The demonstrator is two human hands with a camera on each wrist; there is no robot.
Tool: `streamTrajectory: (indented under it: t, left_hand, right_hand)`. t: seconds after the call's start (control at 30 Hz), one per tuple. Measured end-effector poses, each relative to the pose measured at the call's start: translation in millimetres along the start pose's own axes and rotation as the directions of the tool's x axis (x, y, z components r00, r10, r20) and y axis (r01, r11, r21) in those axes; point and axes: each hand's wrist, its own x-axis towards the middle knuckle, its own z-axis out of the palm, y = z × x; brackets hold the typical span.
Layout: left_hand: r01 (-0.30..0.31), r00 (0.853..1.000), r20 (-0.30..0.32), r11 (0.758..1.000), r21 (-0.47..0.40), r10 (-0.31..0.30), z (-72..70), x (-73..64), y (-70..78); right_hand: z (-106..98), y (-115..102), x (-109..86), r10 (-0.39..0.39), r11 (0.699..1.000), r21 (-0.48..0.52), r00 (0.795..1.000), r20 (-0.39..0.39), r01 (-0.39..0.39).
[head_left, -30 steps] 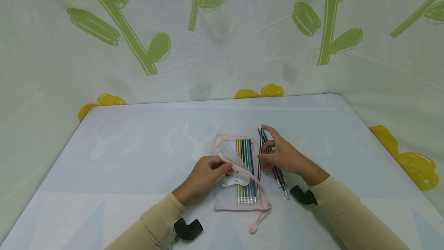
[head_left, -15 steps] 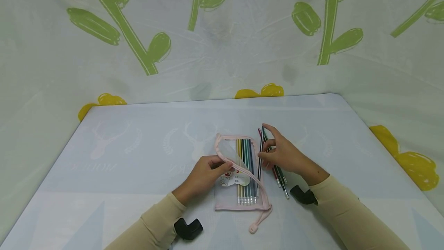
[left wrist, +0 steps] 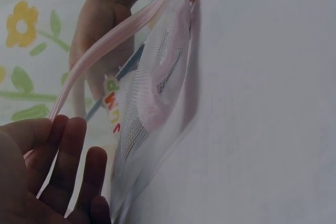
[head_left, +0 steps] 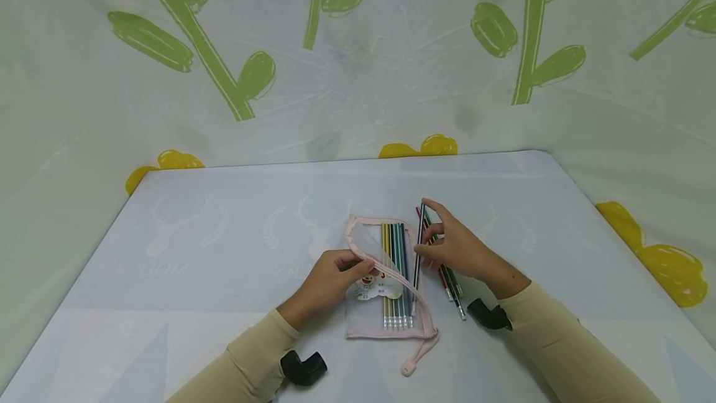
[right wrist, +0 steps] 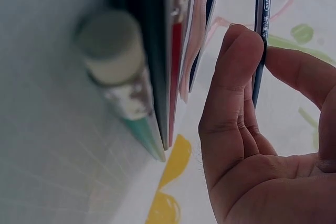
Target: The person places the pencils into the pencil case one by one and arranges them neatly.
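In the head view my left hand (head_left: 330,282) pinches the pink zip edge of a see-through mesh pencil pouch (head_left: 360,333), lifting its mouth. The left wrist view shows thumb and fingertips on that pink edge (left wrist: 94,51). Several pencils (head_left: 396,254) lie side by side inside, eraser ends toward me. My right hand (head_left: 461,250) holds a dark striped pencil (head_left: 419,229) between thumb and fingers, with the index finger at its far tip. This pencil's near end lies within the pouch opening. In the right wrist view the dark pencil (right wrist: 261,9) is pinched.
Several loose pencils (head_left: 452,285) lie on the table right of the pouch, partly under my right hand. A pink zip pull (head_left: 409,367) hangs off the pouch's near right corner. The pale table (head_left: 224,216) meets a leaf-patterned curtain (head_left: 391,79) behind.
The dark pencil in my right hand has shifted slightly left, toward the row of pencils in the pouch. My left hand stays almost still on the pouch edge.
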Motion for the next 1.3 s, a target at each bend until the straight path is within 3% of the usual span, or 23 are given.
streamTrajectory:
  t: [0.43, 0.83, 1.3]
  left_hand:
    - [0.005, 1.0, 0.011, 0.999, -0.054, -0.004, 0.3, -0.5, -1.0]
    - [0.004, 1.0, 0.01, 1.0, -0.03, -0.004, -0.3, -1.3, 1.7]
    - [0.009, 1.0, 0.005, 1.0, -0.029, -0.009, -1.4, -1.7, 4.6]
  right_hand:
    - [7.8, -3.2, 4.7, 0.002, 0.999, -0.048, 0.999, 0.038, -0.001]
    - [15.4, -8.9, 22.6, 0.038, 0.999, -0.04, 0.993, 0.116, -0.034]
    - [16.5, -13.2, 26.3, 0.048, 0.997, -0.07, 0.985, 0.165, -0.037]
